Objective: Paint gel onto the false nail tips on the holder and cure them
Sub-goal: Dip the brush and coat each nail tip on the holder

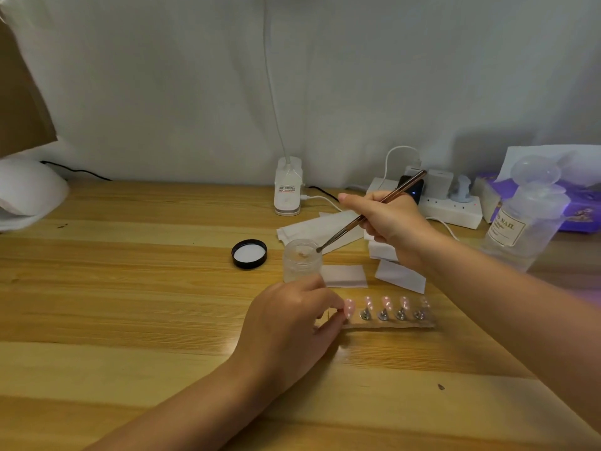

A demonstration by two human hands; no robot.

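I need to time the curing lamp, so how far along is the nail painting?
Done: the black lid is off the gel jar, and five tips sit on the holder. In hand: the right hand dips the brush into the jar while the left hand grips the holder's end. Left: painting, then curing; the white lamp sits far left.

We count five pink tips (386, 301) on one holder (390, 324), one open jar (301, 260), one black lid (249, 253), one brush (370, 211), one bottle (523, 219) at right, two hands.
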